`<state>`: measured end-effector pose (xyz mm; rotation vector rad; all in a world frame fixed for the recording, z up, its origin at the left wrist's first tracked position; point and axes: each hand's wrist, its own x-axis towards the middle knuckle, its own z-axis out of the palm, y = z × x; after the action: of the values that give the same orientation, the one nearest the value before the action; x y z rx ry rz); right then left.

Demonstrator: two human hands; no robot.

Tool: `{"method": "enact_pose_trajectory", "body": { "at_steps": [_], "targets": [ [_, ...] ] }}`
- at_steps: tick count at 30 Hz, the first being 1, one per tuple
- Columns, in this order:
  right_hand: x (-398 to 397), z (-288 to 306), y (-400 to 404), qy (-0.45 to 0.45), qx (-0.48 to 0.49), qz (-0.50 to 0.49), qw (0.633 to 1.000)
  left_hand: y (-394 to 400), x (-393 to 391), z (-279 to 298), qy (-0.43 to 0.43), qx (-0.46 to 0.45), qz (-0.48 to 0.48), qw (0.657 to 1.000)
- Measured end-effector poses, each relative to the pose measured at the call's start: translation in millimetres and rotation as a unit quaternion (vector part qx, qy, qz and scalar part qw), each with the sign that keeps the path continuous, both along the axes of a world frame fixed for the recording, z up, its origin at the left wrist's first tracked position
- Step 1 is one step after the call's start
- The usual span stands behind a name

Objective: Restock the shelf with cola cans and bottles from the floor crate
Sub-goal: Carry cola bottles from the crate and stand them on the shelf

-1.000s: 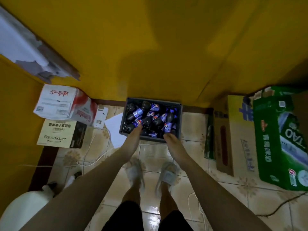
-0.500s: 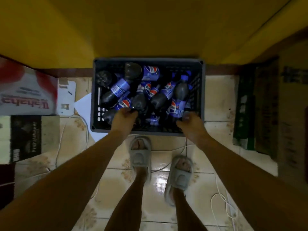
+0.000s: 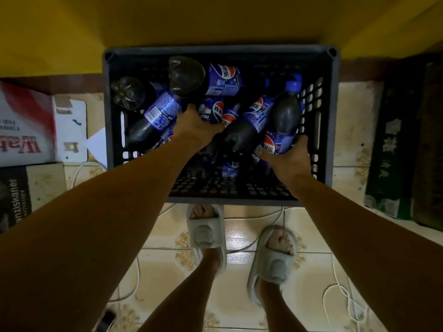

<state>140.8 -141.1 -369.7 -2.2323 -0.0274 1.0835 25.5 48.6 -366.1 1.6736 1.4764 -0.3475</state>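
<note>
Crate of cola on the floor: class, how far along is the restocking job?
Done: nothing shows as shelved; no shelf is in view. In hand: the right hand grips a bottle; the left hand reaches among the others. Left: the crate is still loaded.

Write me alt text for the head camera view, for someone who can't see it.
Seen from above, a person reaches both arms into a dark plastic crate of cola bottles and cans on a tiled floor: the right hand grips a blue-capped bottle, the left hand closes on drinks in the middle. Slippered feet stand below the crate; cardboard boxes flank it.
</note>
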Motion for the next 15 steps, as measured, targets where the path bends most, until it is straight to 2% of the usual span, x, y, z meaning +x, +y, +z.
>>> {"method": "enact_pose_trajectory", "body": {
  "at_steps": [3,8,12,15],
  "targets": [
    [6.6,13.0,0.2,0.023,-0.005,0.001,1.0,5.2,2.4,18.8,-0.027,-0.091,0.066,0.993],
    [7.9,50.6,0.1,0.113,0.023,-0.061,0.991,1.5,-19.4,61.0,-0.057,-0.245,0.182,0.951],
    [-0.1,91.3,-2.1,0.178,0.037,-0.095,0.979,-21.6,-47.9,91.7,-0.098,-0.304,0.277,0.906],
    [-13.4,131.7,-2.0,0.237,0.05,-0.128,0.962,-52.4,-63.7,129.3,-0.152,-0.341,0.359,0.855]
  ]
}}
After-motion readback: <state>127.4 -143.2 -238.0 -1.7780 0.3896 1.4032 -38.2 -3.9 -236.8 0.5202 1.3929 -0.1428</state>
